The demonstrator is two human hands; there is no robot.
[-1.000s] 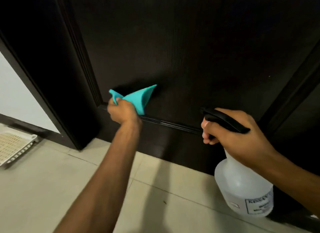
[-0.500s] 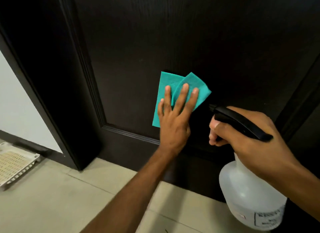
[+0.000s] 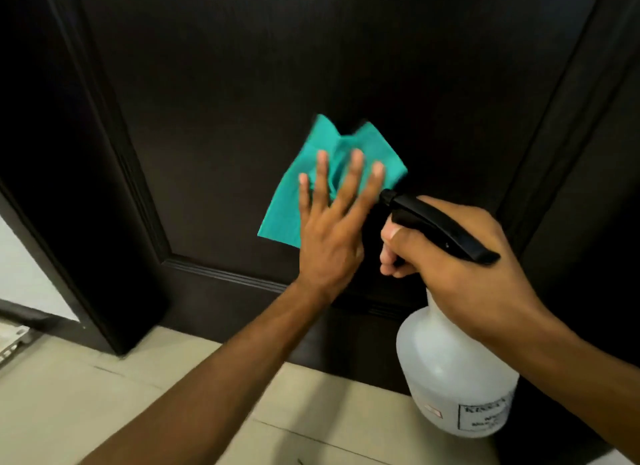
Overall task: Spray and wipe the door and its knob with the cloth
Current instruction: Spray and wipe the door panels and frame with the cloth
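Wiping under way on the lower recessed panel of the dark door [image 3: 242, 83]. Teal cloth [image 3: 294, 201] spread flat against the panel, just above the bottom moulding and nearer the panel's right edge than its left. Left hand [image 3: 329, 236] laid over the cloth's lower right part, fingers [image 3: 353, 173] straight and splayed, pressing rather than pinching. Right hand [image 3: 460, 263] curled round the neck and trigger of the spray bottle [image 3: 453, 378], black nozzle almost touching the left hand's fingertips. Bottle translucent white, liquid level hard to read. Knob not in view. Cloth likely thin, soft and light: apt to crumple or slide under the palm, already bunched between the fingers, so best held by broad flat pressure over its middle. Bottle probably rigid plastic, possibly bottom-heavy if filled; best taken high at the neck, as here. Door face smooth and hard, likely slick once wetted. Pale tiled floor [image 3: 104, 412] below.
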